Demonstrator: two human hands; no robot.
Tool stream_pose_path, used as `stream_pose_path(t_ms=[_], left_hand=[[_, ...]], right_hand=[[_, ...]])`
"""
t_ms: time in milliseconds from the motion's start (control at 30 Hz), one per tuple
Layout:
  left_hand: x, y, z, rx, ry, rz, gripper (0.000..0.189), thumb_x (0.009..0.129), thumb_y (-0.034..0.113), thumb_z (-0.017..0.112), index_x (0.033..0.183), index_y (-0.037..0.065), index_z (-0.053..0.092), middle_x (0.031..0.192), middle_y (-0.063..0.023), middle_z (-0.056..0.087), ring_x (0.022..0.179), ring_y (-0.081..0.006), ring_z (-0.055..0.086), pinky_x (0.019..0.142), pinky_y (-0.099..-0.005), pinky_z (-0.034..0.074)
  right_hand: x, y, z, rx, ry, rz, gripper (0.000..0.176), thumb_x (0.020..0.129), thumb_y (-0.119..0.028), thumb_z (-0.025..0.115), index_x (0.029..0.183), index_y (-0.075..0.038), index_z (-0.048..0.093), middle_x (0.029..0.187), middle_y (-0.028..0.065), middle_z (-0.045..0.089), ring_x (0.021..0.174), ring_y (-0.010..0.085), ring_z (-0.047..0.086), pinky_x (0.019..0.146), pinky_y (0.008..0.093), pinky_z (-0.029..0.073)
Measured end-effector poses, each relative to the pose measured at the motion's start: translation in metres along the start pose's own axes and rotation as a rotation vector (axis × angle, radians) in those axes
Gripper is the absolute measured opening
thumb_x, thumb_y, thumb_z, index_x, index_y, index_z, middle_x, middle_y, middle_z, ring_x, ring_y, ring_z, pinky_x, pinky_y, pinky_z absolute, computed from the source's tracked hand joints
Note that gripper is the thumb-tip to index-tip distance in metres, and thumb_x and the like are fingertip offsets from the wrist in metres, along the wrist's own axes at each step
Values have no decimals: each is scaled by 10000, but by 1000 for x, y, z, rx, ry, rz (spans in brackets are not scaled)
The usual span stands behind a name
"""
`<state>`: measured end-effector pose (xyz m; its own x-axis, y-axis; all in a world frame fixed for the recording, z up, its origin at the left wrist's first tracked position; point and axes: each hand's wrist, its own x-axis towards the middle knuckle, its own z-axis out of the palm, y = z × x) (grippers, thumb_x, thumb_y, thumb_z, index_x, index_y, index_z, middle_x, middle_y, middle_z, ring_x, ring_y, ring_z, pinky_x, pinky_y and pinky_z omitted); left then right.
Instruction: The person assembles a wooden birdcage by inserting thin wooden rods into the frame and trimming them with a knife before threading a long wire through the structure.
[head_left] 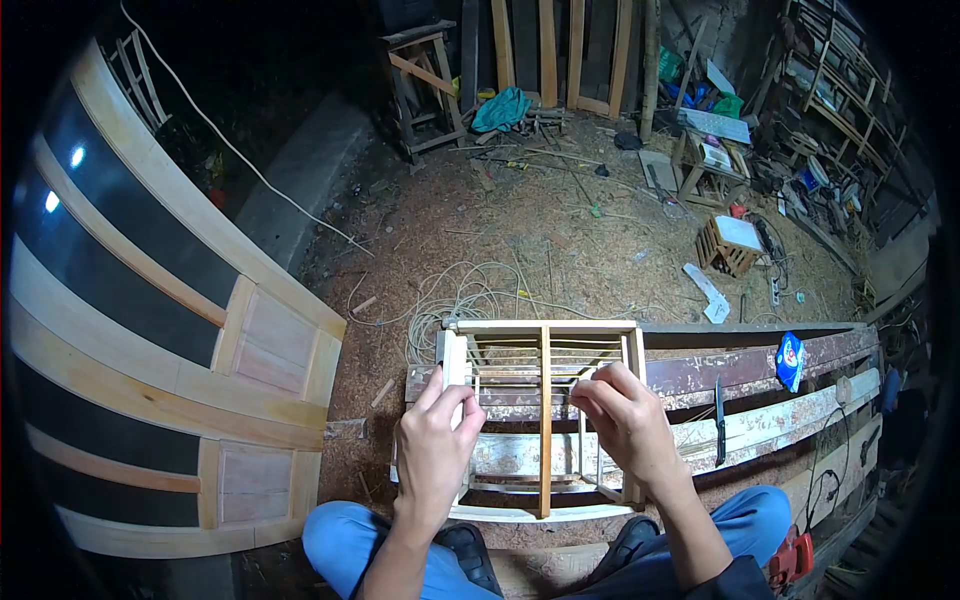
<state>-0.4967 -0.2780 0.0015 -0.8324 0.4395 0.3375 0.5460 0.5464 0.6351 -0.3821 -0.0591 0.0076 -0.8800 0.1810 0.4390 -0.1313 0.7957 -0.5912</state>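
Note:
A small wooden frame (545, 430), box-like with a centre bar and thin crosspieces, sits on the plank bench in front of me. Over its left side is my left hand (432, 435), fingers curled and thumb close to them. My right hand (622, 415) is above the right part of the frame, thumb and fingertips pinched together. Whatever lies between the fingertips of either hand is too small to make out. Right of the frame, a knife (720, 430) with a dark handle lies on a worn white plank (760, 422).
Paneled wooden doors (265, 420) stand at my left. A blue packet (790, 362) rests on the bench. Coiled cable (465, 300) lies on the shavings-covered ground beyond. Farther right are a slatted crate (728, 250) and a small stool (708, 165); a red tool (792, 560) is near my knee.

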Motion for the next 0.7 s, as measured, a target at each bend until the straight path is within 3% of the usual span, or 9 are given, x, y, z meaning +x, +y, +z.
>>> stream_pose_path(t_ms=[533, 700], left_hand=[[-2, 3, 0, 78, -9, 14, 130, 884, 20, 773, 1006, -7, 734, 1234, -363, 700, 866, -500, 745, 700, -482, 630], [-1, -3, 2, 10, 6, 15, 185, 877, 14, 762, 1058, -13, 734, 1223, -331, 718, 973, -493, 750, 801, -484, 635]], right_hand=[[-2, 1, 2, -1, -55, -9, 162, 902, -12, 771, 1054, -14, 714, 946, 126, 630, 847, 322, 676, 725, 449, 543], [-1, 1, 2, -15, -61, 1, 192, 888, -3, 778, 1068, -19, 714, 967, 126, 627, 854, 322, 674, 739, 453, 546]])
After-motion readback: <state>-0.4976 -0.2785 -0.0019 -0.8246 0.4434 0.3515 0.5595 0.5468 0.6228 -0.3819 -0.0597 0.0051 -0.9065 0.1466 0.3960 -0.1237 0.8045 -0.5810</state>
